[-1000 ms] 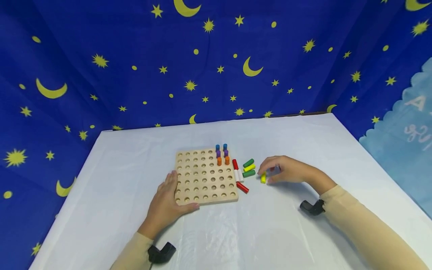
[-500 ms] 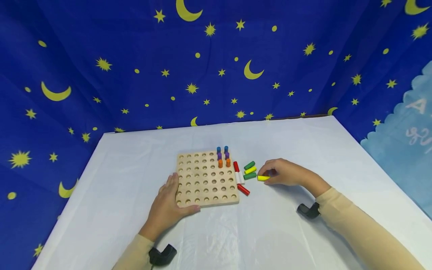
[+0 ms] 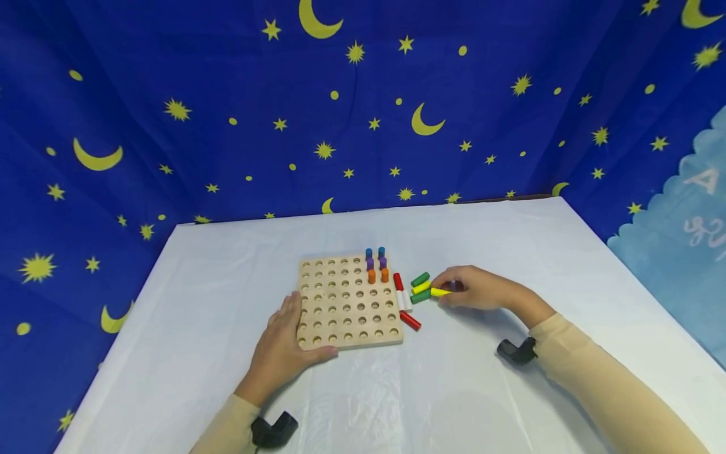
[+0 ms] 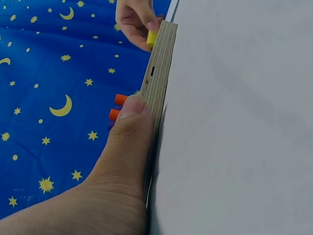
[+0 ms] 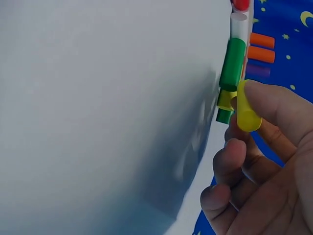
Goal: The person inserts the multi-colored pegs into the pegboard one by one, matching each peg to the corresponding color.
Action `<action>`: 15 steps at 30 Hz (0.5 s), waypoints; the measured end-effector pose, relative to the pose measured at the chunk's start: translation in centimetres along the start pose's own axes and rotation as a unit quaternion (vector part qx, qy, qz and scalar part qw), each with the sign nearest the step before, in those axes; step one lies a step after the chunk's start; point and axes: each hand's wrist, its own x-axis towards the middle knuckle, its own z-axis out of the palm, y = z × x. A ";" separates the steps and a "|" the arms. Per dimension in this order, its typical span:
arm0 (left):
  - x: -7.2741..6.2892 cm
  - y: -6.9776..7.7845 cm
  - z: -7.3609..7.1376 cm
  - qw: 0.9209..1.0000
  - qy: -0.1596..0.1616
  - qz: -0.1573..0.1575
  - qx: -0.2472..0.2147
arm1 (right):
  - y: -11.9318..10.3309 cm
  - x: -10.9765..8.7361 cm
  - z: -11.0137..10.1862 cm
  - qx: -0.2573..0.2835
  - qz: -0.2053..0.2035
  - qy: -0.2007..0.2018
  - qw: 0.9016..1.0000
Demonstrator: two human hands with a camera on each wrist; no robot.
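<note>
My left hand (image 3: 278,347) rests at the near left corner of a wooden pegboard (image 3: 339,303), fingers along its left side. Its thumb (image 4: 128,125) lies straight against the front edge. To the right of the board, my right hand (image 3: 479,289) pinches a yellow peg (image 5: 248,110) between thumb and fingers. That peg's far end overlaps a loose green peg (image 3: 420,296) and a second yellow peg (image 3: 421,287) in the head view. Upright in the board's far right holes stand pairs of blue (image 3: 368,253), purple (image 3: 370,263) and orange pegs (image 3: 371,276).
White pegs (image 3: 404,301) and a red peg (image 3: 397,281) lie along the board's right edge. Another red peg (image 3: 410,321) lies nearer, and another green peg (image 3: 420,279) farther back. A white-covered table (image 3: 454,391) bears everything, with a blue star-patterned cloth (image 3: 363,145) behind.
My right hand has taken hold of the yellow peg, turned it to lie sideways and brought it left to the loose pegs. My left hand stays at the board's corner.
</note>
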 end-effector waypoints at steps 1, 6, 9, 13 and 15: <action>0.0 0.0 0.0 1.000 0.000 -0.001 -0.001 | 0.0 0.0 0.0 0.003 0.001 0.002 1.000; 0.0 0.1 0.0 1.000 -0.002 -0.003 -0.003 | 0.0 0.2 0.0 0.017 0.001 0.012 1.000; 0.0 0.1 0.0 1.000 -0.005 -0.004 -0.004 | 0.1 0.5 0.1 0.026 -0.003 0.014 1.000; 0.0 0.1 0.0 1.000 -0.007 -0.005 -0.004 | 0.1 1.0 0.2 0.043 -0.015 0.026 0.999; 0.0 0.1 -0.1 1.000 -0.006 -0.004 -0.004 | 0.1 1.3 0.2 0.055 -0.022 0.037 0.998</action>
